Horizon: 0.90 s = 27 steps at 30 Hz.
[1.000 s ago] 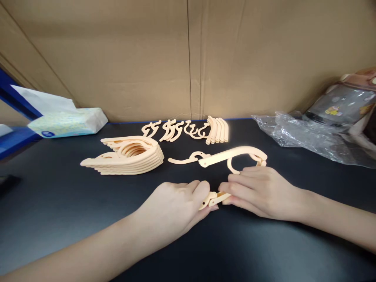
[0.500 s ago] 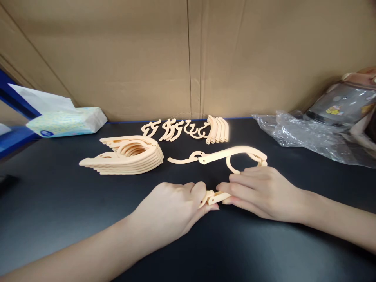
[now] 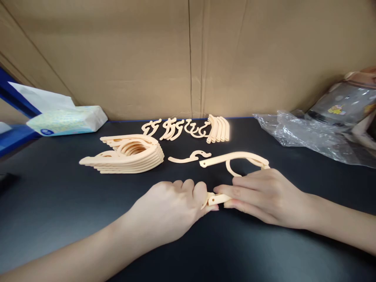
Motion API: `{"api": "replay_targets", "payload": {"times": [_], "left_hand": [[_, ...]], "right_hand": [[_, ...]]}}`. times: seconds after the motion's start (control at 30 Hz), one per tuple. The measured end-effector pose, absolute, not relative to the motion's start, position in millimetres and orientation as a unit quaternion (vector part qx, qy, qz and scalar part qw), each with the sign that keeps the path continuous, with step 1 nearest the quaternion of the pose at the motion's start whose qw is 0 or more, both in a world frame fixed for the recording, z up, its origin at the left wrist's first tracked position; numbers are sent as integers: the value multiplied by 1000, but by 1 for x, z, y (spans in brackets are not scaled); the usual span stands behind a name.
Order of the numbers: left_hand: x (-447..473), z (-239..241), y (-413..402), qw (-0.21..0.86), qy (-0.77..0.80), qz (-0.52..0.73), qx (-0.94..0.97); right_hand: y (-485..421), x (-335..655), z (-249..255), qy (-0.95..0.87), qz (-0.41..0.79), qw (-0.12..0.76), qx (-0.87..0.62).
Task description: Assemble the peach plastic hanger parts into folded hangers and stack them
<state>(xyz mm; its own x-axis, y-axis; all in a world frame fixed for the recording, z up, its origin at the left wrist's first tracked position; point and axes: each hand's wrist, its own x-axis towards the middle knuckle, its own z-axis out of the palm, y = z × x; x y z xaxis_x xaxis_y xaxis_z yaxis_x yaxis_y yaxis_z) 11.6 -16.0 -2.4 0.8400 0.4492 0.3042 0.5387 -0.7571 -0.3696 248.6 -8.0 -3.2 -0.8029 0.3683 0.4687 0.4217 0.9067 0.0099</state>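
Observation:
My right hand (image 3: 268, 197) is closed on a cream plastic folding hanger (image 3: 235, 156), one long arm of which angles out to the left above the knuckles. The hanger's other arm end (image 3: 217, 199), with a small round hole, pokes out between the fingertips. Against that end, my left hand (image 3: 173, 209) pinches a small cream hanger end piece (image 3: 207, 199), mostly covered by the fingers. The two parts touch or overlap; whether they are locked together cannot be seen. A loose curved end piece (image 3: 185, 159) lies just beyond the hands.
At left lies a stack of folded cream hangers (image 3: 132, 161). Several small hanger pieces (image 3: 170, 129) and a row of curved arms (image 3: 219, 128) lie along the back. A tissue pack (image 3: 67, 119) sits back left; clear plastic wrap (image 3: 311, 135) and a transparent bag (image 3: 340, 100) are at right.
The hanger's free arm has dropped slightly and moved apart from the loose end piece. In my fingers, the small piece and the arm end have come closer together.

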Motion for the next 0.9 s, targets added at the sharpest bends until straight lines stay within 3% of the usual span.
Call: {"api": "replay_targets", "payload": {"times": [0.23,0.9], "left_hand": [[13,4,-19,276,-254,-100,-922],[13,3,-18,255,-218,-119,-934]], "right_hand": [[-11,250,1,-952,-25,217,-214],[-6,253,-3,-958,42,169,-228]]}}
